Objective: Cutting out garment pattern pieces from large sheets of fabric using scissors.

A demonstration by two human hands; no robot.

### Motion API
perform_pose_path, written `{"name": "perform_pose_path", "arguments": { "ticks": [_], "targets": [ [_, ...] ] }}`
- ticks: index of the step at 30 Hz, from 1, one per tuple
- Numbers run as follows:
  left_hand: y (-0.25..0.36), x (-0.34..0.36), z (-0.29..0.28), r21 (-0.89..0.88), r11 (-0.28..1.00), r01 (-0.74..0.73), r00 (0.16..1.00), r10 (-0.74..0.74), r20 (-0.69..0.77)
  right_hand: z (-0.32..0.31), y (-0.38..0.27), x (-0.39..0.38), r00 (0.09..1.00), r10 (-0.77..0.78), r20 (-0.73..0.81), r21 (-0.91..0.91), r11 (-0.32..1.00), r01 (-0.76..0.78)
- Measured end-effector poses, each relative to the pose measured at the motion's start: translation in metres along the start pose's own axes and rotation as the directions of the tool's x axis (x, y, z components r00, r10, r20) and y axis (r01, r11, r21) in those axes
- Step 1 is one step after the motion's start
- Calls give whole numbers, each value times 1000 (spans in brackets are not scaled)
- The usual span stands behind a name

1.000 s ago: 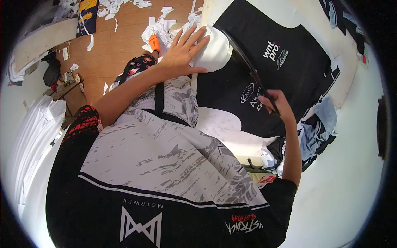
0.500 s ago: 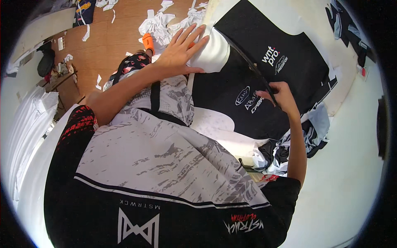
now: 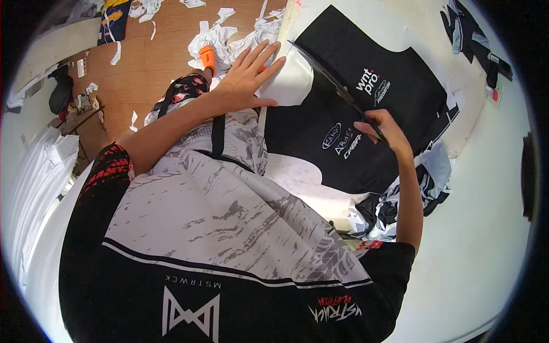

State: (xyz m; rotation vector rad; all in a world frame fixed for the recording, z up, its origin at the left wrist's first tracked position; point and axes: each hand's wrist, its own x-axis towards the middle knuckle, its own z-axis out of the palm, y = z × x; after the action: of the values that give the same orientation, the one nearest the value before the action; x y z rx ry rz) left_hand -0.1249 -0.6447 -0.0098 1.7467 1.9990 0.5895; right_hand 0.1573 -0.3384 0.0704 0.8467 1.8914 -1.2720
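A large black fabric panel [image 3: 303, 131] with white and red printed marks lies flat on the white table. My right hand [image 3: 388, 132] is closed round the handles of long dark scissors [image 3: 336, 83]. Their blades run up and left across the panel, the tips at its upper left edge. Beside the blades is a white piece of cloth [image 3: 294, 86] with a rounded edge. My left hand [image 3: 247, 83] lies on this white piece's left edge, fingers spread, holding nothing. How far the blades are apart is hard to make out.
Black, white and grey cloth scraps [image 3: 386, 208] are heaped by my right forearm. Dark cut pieces [image 3: 469, 37] lie at the table's far right. White offcuts [image 3: 214, 43] litter the brown floor [image 3: 171, 51] at the left. An orange shoe [image 3: 207, 57] shows below my left hand.
The whole view has shifted slightly. The white piece by the blades looks flatter and its edge straighter. My left hand stays spread in place, and my right hand keeps hold of the scissors.
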Motion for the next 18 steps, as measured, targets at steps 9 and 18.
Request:
{"name": "perform_pose_path", "arguments": {
  "ticks": [9, 18],
  "targets": [
    [3, -3, 2, 4, 1000, -24, 1000, 24, 11, -1, 10, -1, 997, 27, 71, -6, 1000, -27],
    [-12, 7, -4, 0, 997, -74, 997, 74, 16, 2, -5, 9, 996, 77, -49, -43, 996, -79]
  ]
}}
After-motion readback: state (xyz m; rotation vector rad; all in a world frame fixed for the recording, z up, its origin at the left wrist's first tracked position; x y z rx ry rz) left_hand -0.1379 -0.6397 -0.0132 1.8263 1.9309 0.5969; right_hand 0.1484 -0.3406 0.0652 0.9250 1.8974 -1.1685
